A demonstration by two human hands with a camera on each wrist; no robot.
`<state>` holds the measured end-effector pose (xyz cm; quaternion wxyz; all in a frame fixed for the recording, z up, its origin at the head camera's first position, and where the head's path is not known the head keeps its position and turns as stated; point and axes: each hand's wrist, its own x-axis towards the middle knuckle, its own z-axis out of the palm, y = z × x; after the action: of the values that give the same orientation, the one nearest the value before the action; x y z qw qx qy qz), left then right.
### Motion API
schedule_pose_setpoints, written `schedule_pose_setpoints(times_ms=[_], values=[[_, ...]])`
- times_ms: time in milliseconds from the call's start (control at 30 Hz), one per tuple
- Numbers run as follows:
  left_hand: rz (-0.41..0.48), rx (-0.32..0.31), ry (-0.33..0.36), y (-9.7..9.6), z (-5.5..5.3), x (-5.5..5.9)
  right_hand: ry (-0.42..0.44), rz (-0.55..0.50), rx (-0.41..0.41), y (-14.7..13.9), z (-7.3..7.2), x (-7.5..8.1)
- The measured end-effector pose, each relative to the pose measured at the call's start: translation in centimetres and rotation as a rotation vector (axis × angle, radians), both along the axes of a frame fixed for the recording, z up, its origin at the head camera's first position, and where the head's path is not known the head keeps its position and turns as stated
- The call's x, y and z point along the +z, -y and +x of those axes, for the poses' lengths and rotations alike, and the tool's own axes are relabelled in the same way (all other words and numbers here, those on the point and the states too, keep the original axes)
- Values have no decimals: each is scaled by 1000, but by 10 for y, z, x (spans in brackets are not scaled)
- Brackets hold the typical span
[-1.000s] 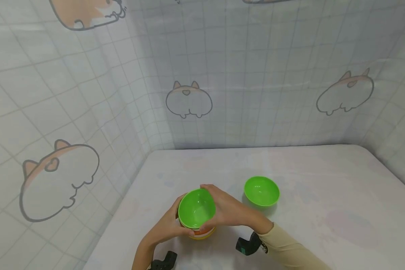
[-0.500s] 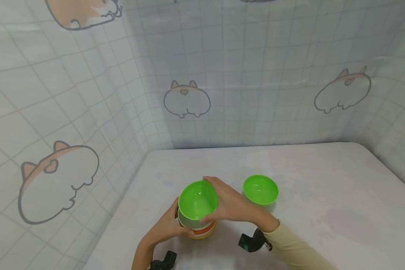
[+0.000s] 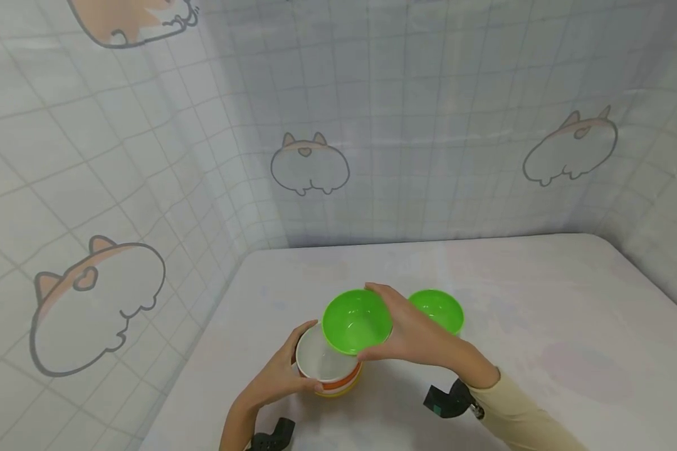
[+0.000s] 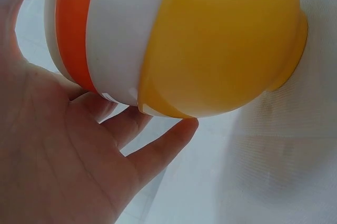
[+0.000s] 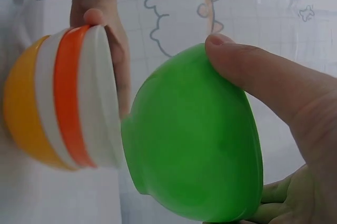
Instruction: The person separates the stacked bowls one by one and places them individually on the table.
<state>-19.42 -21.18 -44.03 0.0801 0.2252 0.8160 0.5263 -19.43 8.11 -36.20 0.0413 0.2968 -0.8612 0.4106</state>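
My right hand [image 3: 414, 335] holds a green bowl [image 3: 354, 322] by its rim, thumb on the near side and fingers on the far side. In the right wrist view this bowl's foot faces the stack of nested bowls [image 5: 68, 103], raised off it and partly over its right side in the head view. The stack has a white bowl [image 3: 321, 358] on top, with orange, white and yellow layers below. My left hand [image 3: 279, 376] grips the stack from the left, and in the left wrist view its fingertips lie along the side near the yellow bowl [image 4: 226, 40].
A second green bowl [image 3: 441, 308] stands upright on the white table [image 3: 541, 300], behind and right of the stack, partly covered by my right hand. White gridded sheeting [image 3: 417, 144] with cartoon dogs rises behind and beside the table. Black wrist devices [image 3: 451, 399] sit on both wrists.
My right hand has lifted the green bowl out of the stack's top and moved it to the right, uncovering the white bowl. My left hand stays around the stack.
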Motion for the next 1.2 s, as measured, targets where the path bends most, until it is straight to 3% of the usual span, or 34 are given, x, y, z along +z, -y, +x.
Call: schedule_pose_setpoints(times_ms=[533, 900, 1200], values=[[4, -30, -45, 5, -2, -2, 31, 7, -191, -57, 12, -12], [11, -35, -37, 2, -2, -2, 25, 51, -358, -115, 14, -8], [18, -20, -20, -1, -2, -2, 21, 98, -444, -160, 15, -12]])
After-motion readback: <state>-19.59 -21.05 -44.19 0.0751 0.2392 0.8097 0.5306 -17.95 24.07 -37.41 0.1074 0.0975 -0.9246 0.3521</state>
